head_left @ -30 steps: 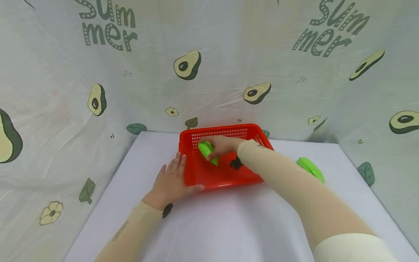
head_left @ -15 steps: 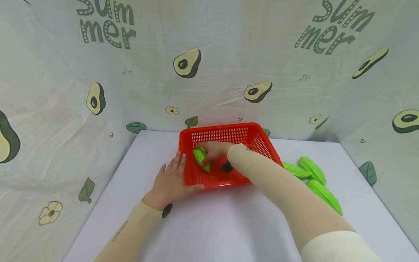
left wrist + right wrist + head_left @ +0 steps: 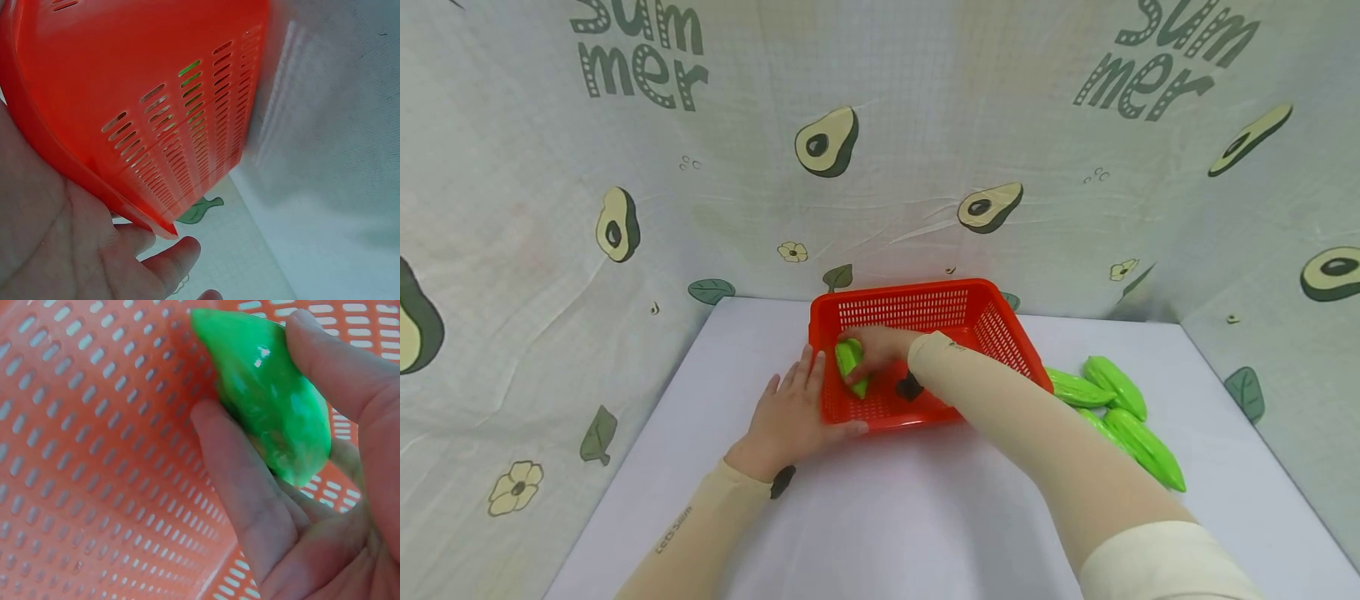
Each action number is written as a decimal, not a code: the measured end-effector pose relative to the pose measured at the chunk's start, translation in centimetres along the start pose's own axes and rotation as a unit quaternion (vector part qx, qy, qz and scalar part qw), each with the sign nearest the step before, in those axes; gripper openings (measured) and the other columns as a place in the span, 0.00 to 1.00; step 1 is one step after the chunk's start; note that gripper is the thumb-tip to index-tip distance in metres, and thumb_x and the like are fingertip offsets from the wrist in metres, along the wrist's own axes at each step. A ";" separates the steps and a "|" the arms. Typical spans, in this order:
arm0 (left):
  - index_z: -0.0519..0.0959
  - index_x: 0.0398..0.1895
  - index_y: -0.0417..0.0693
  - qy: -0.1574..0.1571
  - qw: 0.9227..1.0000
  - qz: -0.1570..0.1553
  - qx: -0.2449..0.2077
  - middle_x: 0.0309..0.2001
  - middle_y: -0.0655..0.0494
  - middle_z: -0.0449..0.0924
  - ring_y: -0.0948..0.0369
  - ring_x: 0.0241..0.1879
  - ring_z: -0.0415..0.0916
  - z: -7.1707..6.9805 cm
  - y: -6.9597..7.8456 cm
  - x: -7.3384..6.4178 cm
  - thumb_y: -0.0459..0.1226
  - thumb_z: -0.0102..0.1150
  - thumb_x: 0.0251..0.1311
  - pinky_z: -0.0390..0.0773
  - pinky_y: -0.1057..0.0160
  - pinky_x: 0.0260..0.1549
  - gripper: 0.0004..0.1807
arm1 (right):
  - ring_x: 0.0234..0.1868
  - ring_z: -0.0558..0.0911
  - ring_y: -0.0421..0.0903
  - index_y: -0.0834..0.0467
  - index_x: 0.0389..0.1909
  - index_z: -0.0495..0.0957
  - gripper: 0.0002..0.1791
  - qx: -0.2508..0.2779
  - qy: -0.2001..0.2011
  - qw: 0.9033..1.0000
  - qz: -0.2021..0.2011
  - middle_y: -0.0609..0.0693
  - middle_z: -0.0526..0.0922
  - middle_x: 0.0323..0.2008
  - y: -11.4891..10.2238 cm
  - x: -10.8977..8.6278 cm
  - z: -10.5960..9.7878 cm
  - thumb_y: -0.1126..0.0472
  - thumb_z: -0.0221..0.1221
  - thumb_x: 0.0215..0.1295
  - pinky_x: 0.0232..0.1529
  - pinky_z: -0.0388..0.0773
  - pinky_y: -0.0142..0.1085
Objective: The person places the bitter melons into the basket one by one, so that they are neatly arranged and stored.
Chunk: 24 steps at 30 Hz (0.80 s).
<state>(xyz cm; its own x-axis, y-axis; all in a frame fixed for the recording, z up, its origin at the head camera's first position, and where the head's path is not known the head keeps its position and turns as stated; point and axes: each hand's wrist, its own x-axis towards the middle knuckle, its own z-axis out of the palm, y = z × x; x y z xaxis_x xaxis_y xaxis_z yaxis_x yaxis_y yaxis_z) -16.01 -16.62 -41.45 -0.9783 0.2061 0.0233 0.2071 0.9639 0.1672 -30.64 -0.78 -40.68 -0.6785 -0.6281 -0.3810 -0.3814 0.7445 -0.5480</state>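
My right hand (image 3: pixel 880 350) is inside the red plastic basket (image 3: pixel 925 293), gripping a glossy bright green ridged gourd (image 3: pixel 852 360) near the basket's left side. In the right wrist view the thumb lies along one side of the gourd (image 3: pixel 269 381) and the fingers along the other, close over the slotted floor. My left hand (image 3: pixel 790 425) rests at the basket's front left corner, its fingers extended along the left rim and the thumb across the front rim. The left wrist view shows its palm against the basket's outer wall (image 3: pixel 144 56).
Several matching green gourds (image 3: pixel 1116 387) lie in a cluster on the white tabletop (image 3: pixel 880 517), right of the basket and partly behind my right forearm. A cloth backdrop (image 3: pixel 895 125) with avocado prints rises behind and at both sides of the table.
My right hand has moved left and lower inside the basket with the gourd. As the forearm shifted, more of the gourds at the right came into view. The left hand has stayed put.
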 end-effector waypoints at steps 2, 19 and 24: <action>0.45 0.72 0.41 0.002 1.000 0.002 -0.002 0.71 0.43 0.41 0.46 0.68 0.45 0.0 0.0 0.0 0.81 0.33 0.33 0.53 0.38 0.58 0.69 | 0.47 0.70 0.46 0.47 0.66 0.61 0.44 0.003 0.005 1.000 0.004 0.47 0.71 0.47 0.0 0.1 0.3 0.51 0.71 0.46 0.41 0.76 0.35; 0.44 0.72 0.42 -0.006 1.000 -0.003 -0.001 0.72 0.44 0.41 0.47 0.68 0.44 -0.2 0.2 0.0 0.81 0.34 0.32 0.53 0.38 0.58 0.69 | 0.48 0.70 0.45 0.47 0.69 0.55 0.52 -0.019 0.016 1.000 0.013 0.46 0.71 0.49 -0.4 0.1 0.8 0.48 0.71 0.44 0.46 0.75 0.40; 0.44 0.72 0.42 -0.006 1.000 -0.004 -0.005 0.72 0.44 0.41 0.47 0.68 0.44 -0.4 0.3 -0.1 0.81 0.34 0.33 0.53 0.38 0.58 0.69 | 0.49 0.69 0.44 0.48 0.69 0.54 0.52 -0.026 0.007 1.000 -0.001 0.45 0.71 0.49 -0.3 -0.2 0.7 0.47 0.71 0.43 0.47 0.74 0.39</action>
<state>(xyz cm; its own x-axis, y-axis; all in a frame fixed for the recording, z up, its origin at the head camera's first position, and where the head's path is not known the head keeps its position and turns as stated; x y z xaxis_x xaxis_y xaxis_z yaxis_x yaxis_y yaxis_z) -15.81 -16.46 -41.02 -0.9795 0.2014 0.0096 0.1999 0.9635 0.1780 -29.98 -1.04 -40.94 -0.6866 -0.6261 -0.3695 -0.4143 0.7546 -0.5088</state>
